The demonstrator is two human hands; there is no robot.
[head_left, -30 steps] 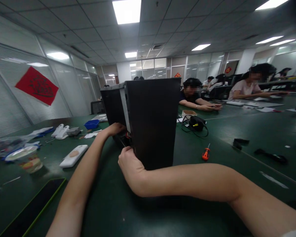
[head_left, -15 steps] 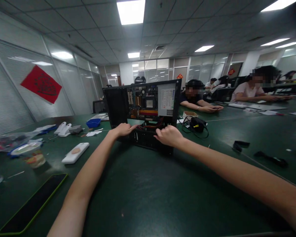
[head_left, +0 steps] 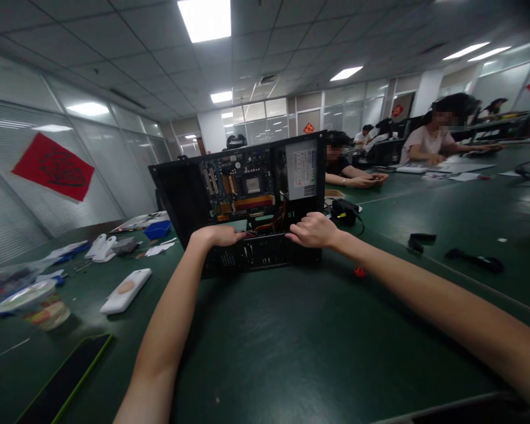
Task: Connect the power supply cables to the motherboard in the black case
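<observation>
- PC case [head_left: 247, 200] stands open-sided on the green tabletop [head_left: 291, 341], motherboard facing the camera.
- Left hand [head_left: 216, 235] lies flat, fingers loose, on the case's lower front edge.
- Right hand [head_left: 311, 231] curls over the same edge, gripping it near the red cables [head_left: 278, 221].
- Orange screwdriver [head_left: 359, 271] lies just beside the right forearm.
- White phone [head_left: 126, 290] lies well left.

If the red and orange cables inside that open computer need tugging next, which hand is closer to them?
Probably the right hand. It rests on the computer case's near edge just below the cables, while the left hand sits further left along that edge.
</observation>
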